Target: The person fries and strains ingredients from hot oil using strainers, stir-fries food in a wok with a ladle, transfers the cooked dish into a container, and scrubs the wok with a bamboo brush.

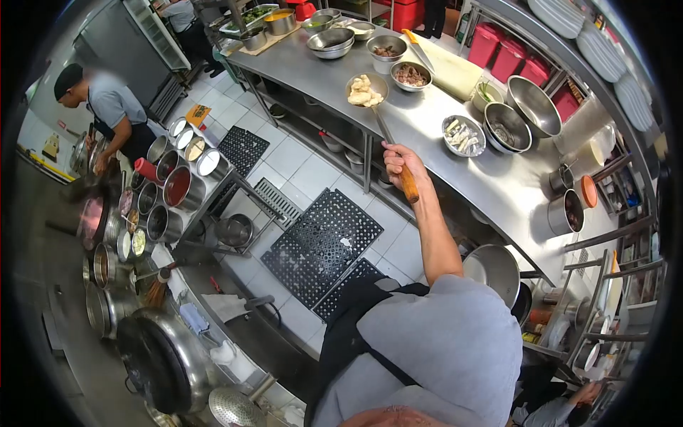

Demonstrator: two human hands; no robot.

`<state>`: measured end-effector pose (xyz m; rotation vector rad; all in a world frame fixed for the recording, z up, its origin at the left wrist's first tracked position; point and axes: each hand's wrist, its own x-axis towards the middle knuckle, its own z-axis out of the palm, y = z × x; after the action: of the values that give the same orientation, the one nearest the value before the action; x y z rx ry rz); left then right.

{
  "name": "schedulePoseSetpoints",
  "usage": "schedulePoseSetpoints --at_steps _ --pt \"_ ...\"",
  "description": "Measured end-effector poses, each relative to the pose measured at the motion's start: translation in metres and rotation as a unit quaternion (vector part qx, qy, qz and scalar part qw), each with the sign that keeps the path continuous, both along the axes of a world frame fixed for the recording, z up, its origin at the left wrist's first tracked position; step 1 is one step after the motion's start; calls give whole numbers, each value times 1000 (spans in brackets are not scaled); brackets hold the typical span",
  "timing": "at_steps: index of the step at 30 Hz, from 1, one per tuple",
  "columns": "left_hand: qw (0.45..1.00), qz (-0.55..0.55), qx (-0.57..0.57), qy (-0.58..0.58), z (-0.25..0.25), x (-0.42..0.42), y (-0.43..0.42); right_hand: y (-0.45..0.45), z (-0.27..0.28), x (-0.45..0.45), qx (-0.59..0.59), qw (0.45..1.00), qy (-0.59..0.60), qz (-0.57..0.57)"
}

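My right hand (404, 165) is closed around the wooden handle (408, 186) of a long metal ladle (385, 127). Pale, chunky pieces of food (365, 91) fill the ladle's bowl, which is over the steel worktable (455, 167). Just beyond it are a steel bowl of brown meat pieces (410, 75) and a second bowl with similar brown food (387, 52). To the right of the ladle sits a bowl of whitish and green strips (463, 136). My left hand is out of view.
A knife (420, 51) lies by a cutting board (449, 67). Steel bowls (508, 128) and a pot (565, 211) stand farther along the table. At left, a co-worker (107, 107) bends over the stove near sauce containers (183, 186). Black mats (324, 245) cover part of the tiled floor.
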<state>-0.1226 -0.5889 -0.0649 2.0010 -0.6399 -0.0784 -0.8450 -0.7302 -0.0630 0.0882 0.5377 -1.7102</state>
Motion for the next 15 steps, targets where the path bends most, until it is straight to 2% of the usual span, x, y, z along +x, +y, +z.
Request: schedulePoseSetpoints --at_steps 1,4,5,8,9,12,15 --pt "1000 5 -9 8 -5 18 4 3 -1 6 -9 1000 -13 0" --pt "995 25 -81 57 -42 103 19 12 1 20 13 998 63 -2" --pt "993 26 -91 70 -53 121 22 14 1 23 11 999 42 6" --pt "998 -22 43 -33 67 -29 4 10 14 35 32 999 26 16" --pt "999 -16 14 -25 47 -16 1 8 13 35 33 999 3 13" --pt "987 -83 -17 -137 36 -11 -4 -1 2 32 19 1000 6 -6" --pt "999 -9 36 25 71 -41 -21 -19 5 26 12 1000 11 -15"
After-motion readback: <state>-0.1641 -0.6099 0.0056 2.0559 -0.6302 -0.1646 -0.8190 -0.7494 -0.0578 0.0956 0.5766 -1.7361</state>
